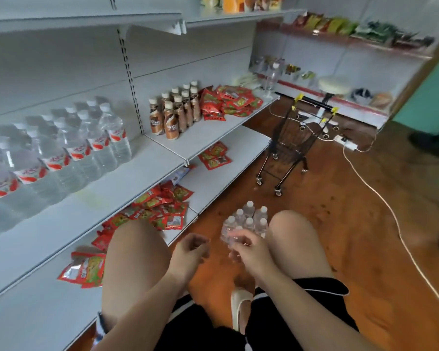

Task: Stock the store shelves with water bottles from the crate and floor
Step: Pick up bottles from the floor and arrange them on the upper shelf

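Observation:
A cluster of small clear water bottles (250,216) with white caps stands on the wooden floor between my knees. My right hand (250,252) reaches into the near side of the cluster, its fingers curled round a blurred clear water bottle (228,233). Just left of the cluster, my left hand (190,252) hovers with loosely curled fingers and holds nothing. Larger water bottles with red labels (61,153) stand in rows on the left part of the middle shelf (137,178).
Brown drink bottles (173,115) and red snack packets (228,100) sit further along the middle shelf. More packets (160,206) lie on the bottom shelf by my left knee. A small black shopping cart (289,145) stands ahead. A white cable (380,196) crosses the floor on the right.

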Tool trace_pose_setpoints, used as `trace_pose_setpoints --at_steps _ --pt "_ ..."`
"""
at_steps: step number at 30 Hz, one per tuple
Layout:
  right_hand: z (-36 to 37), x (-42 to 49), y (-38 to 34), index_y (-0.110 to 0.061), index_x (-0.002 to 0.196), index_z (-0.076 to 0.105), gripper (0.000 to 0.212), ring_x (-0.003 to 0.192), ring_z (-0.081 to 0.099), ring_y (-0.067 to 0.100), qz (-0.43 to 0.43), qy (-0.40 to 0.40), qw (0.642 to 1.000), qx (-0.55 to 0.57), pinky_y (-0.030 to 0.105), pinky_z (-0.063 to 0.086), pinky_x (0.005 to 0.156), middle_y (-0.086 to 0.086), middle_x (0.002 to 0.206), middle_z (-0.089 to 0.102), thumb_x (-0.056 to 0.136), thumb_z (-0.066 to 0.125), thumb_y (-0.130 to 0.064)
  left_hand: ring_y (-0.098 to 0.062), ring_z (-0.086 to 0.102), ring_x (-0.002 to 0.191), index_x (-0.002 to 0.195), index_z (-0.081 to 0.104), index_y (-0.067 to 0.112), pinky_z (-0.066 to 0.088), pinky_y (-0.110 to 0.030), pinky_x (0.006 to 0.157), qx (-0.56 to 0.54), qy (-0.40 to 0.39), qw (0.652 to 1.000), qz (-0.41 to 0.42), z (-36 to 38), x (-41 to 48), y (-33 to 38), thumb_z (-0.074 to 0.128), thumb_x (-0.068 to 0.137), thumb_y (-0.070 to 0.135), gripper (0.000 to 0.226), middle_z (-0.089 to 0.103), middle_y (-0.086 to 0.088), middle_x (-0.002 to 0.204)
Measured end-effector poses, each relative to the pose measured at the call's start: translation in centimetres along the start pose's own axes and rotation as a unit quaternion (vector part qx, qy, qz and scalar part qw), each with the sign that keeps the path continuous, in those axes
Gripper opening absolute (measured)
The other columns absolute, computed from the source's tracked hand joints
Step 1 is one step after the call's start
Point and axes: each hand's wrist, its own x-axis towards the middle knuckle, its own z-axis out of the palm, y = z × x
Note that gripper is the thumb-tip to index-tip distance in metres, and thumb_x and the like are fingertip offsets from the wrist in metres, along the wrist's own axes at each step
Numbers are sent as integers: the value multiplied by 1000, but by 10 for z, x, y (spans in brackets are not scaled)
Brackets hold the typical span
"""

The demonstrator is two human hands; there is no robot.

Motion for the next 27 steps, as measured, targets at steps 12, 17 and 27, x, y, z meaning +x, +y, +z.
trace_pose_setpoints --at_steps 12,17,27 --pt "-75 -25 48 -16 97 69 24 60 63 11 56 110 992 23 27 53 58 6 88 67 92 55 3 -15 60 65 89 70 11 47 -18 55 63 -120 991 18 80 1 17 62 89 -7 19 63 -2 68" --pt "-104 -22 68 -17 97 70 23 59 65 6 70 157 984 43 22 50 55 7 91 70 92 57 1 -5 59 61 96 69 5 48 -19 57 80 -166 983 8 119 -4 21 58 90 -8 18 63 -6 72" --pt "-114 18 78 -18 94 68 21 60 63 9 110 118 985 66 32 53 61 2 78 67 96 51 -4 -14 66 71 98 70 8 50 -25 64 94 -190 977 -35 140 26 22 60 91 -6 18 67 -10 82"
